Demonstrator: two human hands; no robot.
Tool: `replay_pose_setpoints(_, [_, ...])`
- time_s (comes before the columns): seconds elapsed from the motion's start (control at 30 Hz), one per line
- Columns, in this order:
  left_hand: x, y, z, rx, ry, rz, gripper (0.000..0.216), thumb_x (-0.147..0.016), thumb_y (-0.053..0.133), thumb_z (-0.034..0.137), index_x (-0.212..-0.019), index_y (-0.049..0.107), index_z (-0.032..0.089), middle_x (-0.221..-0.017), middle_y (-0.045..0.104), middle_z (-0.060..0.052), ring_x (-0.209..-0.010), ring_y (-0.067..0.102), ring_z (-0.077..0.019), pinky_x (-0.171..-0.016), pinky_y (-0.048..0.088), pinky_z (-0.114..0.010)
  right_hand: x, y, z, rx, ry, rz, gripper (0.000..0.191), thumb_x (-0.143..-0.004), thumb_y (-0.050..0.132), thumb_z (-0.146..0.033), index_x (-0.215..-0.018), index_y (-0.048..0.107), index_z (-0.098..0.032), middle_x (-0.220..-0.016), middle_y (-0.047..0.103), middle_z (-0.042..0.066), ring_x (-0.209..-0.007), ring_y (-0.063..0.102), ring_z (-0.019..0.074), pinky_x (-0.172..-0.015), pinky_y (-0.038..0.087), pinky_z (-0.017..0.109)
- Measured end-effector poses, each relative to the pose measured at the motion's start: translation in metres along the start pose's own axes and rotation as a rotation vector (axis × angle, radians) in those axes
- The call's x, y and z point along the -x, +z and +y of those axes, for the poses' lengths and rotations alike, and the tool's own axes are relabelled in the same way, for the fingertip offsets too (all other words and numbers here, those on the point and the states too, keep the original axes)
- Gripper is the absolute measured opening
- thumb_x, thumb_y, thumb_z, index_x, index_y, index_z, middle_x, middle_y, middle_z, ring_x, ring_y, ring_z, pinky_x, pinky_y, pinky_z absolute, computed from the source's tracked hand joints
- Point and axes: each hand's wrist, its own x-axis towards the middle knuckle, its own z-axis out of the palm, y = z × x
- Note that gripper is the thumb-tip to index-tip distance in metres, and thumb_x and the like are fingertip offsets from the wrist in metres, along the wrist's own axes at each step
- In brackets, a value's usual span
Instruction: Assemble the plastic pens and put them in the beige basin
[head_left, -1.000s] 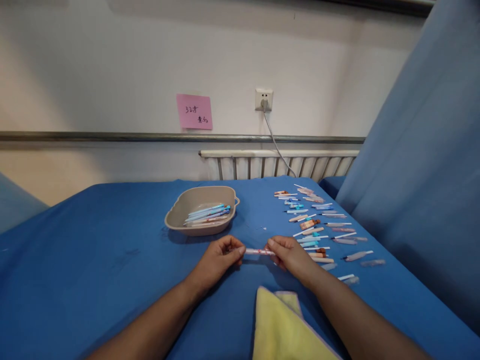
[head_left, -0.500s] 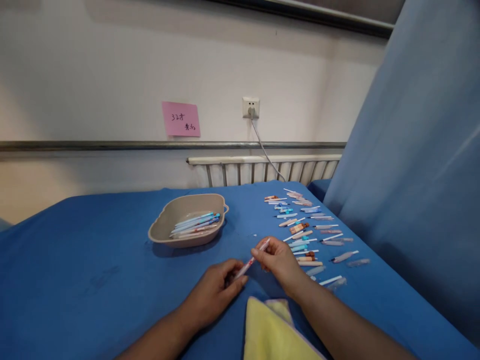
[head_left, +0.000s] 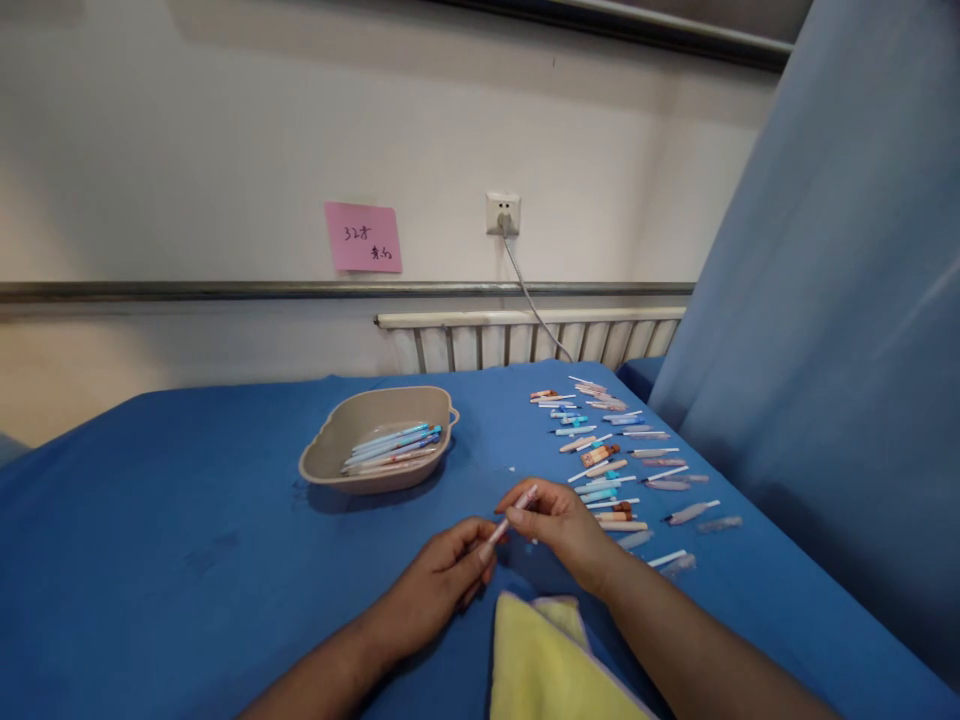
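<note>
A thin white pen [head_left: 510, 518] with red marks is held at a slant between both hands above the blue cloth. My left hand [head_left: 442, 575] pinches its lower end. My right hand [head_left: 562, 525] pinches its upper end, fingers closed round it. To the right, several loose pen parts [head_left: 615, 460] lie in rows: caps, barrels and white refills. A beige tray [head_left: 330, 455] with several assembled pens [head_left: 394, 445] sits to the upper left of my hands.
A folded yellow cloth [head_left: 547, 665] lies near the front edge between my forearms. The blue-covered table [head_left: 165, 540] meets a wall with a radiator [head_left: 525, 335], a socket with a cable [head_left: 504, 215] and a pink note [head_left: 363, 238]. A blue drape [head_left: 840, 300] hangs at right.
The pen went from level between my hands to slanted, right end raised. My left hand dropped nearer to me and my hands have closed in on each other. The view shifted slightly right.
</note>
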Motion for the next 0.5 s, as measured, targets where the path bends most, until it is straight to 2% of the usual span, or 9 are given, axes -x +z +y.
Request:
replay_pose_setpoints(0.1, [0.001, 0.002, 0.004, 0.001, 0.014, 0.036, 0.032, -0.084, 0.047, 0.048, -0.084, 0.053, 0.017, -0.060, 0.038, 0.006, -0.051, 0.030, -0.0083, -0.047, 0.026, -0.019, -0.002, 0.001, 0.005, 0.042, 0.019, 0.059, 0.035, -0.066, 0.069, -0.049, -0.077, 0.059, -0.016, -0.059, 0.056, -0.003, -0.051, 0.045, 0.0090, -0.050, 0.034, 0.022])
replay_pose_setpoints(0.27, [0.000, 0.003, 0.006, -0.079, 0.038, 0.115, 0.032, -0.083, 0.050, 0.047, -0.076, 0.053, 0.016, -0.064, 0.040, 0.004, -0.058, 0.033, -0.0094, -0.053, 0.029, -0.020, -0.005, 0.007, 0.011, 0.085, 0.058, 0.143, 0.038, -0.061, 0.071, -0.049, -0.062, 0.049, -0.018, -0.049, 0.051, -0.005, -0.046, 0.044, 0.0089, -0.046, 0.033, 0.022])
replay_pose_setpoints(0.33, [-0.001, 0.003, 0.004, -0.044, 0.012, 0.118, 0.035, -0.082, 0.050, 0.050, -0.073, 0.052, 0.016, -0.060, 0.038, 0.005, -0.055, 0.032, -0.0088, -0.050, 0.026, -0.020, -0.004, 0.008, 0.008, 0.053, 0.038, 0.139, 0.037, -0.059, 0.073, -0.048, -0.061, 0.050, -0.019, -0.051, 0.052, -0.005, -0.048, 0.046, 0.0093, -0.049, 0.036, 0.023])
replay_pose_setpoints(0.5, [-0.003, 0.003, 0.000, 0.092, -0.088, 0.044, 0.042, -0.080, 0.049, 0.057, -0.078, 0.053, 0.016, -0.051, 0.033, 0.008, -0.045, 0.025, -0.0071, -0.043, 0.017, -0.021, 0.000, 0.006, 0.000, -0.063, 0.017, 0.071, 0.032, -0.057, 0.076, -0.041, -0.071, 0.059, -0.017, -0.062, 0.054, -0.004, -0.058, 0.049, 0.0098, -0.058, 0.039, 0.023])
